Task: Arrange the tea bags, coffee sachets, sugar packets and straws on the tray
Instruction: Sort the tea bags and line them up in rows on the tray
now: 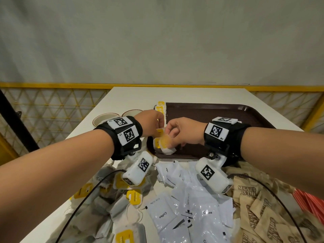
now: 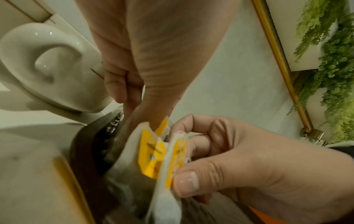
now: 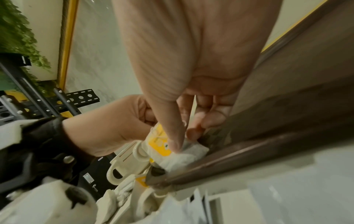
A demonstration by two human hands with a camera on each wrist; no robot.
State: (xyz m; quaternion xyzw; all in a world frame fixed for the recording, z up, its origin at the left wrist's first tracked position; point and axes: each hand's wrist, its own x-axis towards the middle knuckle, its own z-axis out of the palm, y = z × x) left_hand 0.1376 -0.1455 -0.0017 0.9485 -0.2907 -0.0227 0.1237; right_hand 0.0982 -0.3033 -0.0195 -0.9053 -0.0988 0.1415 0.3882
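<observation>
Over the near-left corner of the brown tray, both hands meet on a small bunch of tea bags with yellow tags. My right hand pinches the bunch, its thumb pressed on a yellow tag. My left hand pinches the bunch's upper left edge, with the other fingers curled. The tea bags stand on edge between the hands, and in the right wrist view their lower end touches the tray just inside its rim. Another stack of tea bags lies at the tray's far-left corner.
Two cream cups stand left of the tray. Near me lie loose tea bags, white coffee sachets, brown sugar packets and red straws. A yellow railing runs behind the table.
</observation>
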